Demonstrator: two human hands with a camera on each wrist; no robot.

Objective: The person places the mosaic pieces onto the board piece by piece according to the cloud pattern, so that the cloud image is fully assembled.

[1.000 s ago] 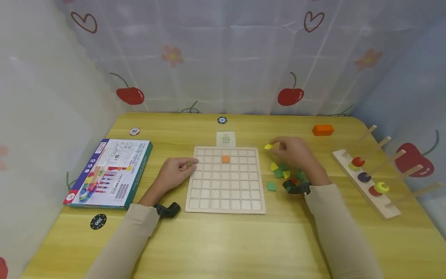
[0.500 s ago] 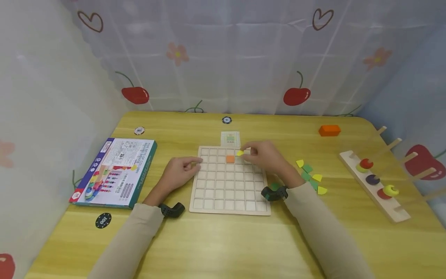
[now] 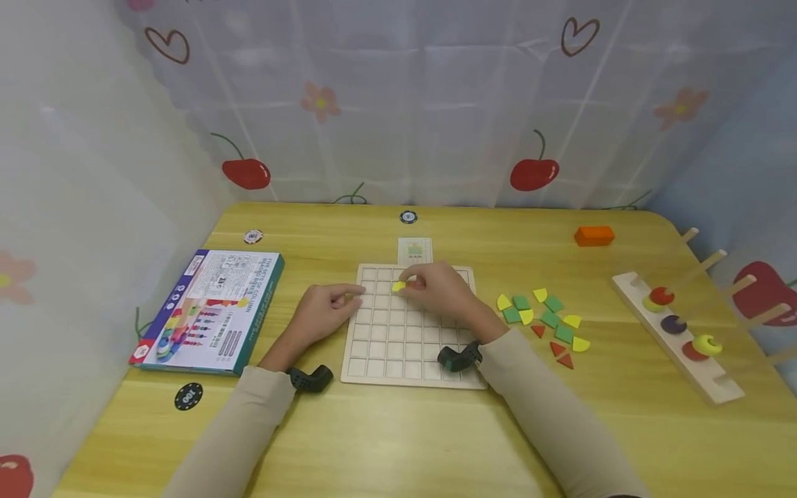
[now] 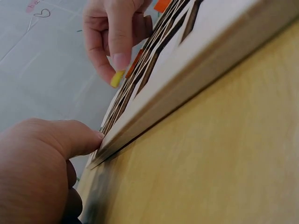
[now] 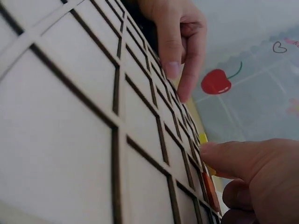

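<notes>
My right hand (image 3: 438, 290) pinches a yellow quarter-circle tile (image 3: 398, 286) between thumb and index finger, over the upper rows of the square wooden grid board (image 3: 395, 333). In the left wrist view this tile (image 4: 117, 78) is just above the board's surface. An orange square tile (image 5: 211, 191) sits in a cell beside it, mostly covered by my right hand in the head view. My left hand (image 3: 319, 312) rests at the board's left edge, its extended thumb and index finger touching the rim. A small pattern card (image 3: 414, 247) lies behind the board.
Right of the board lie several loose green squares (image 3: 550, 318), yellow quarter-circles (image 3: 580, 344) and red triangles (image 3: 565, 360). Farther right are a wooden peg stand (image 3: 716, 387) with colored beads and an orange block (image 3: 594, 236). A boxed set (image 3: 208, 311) and poker chips (image 3: 189, 396) lie left.
My right hand has carried the yellow quarter-circle tile from the loose pile leftward over the board, past the orange square. My left hand has stayed at the board's edge.
</notes>
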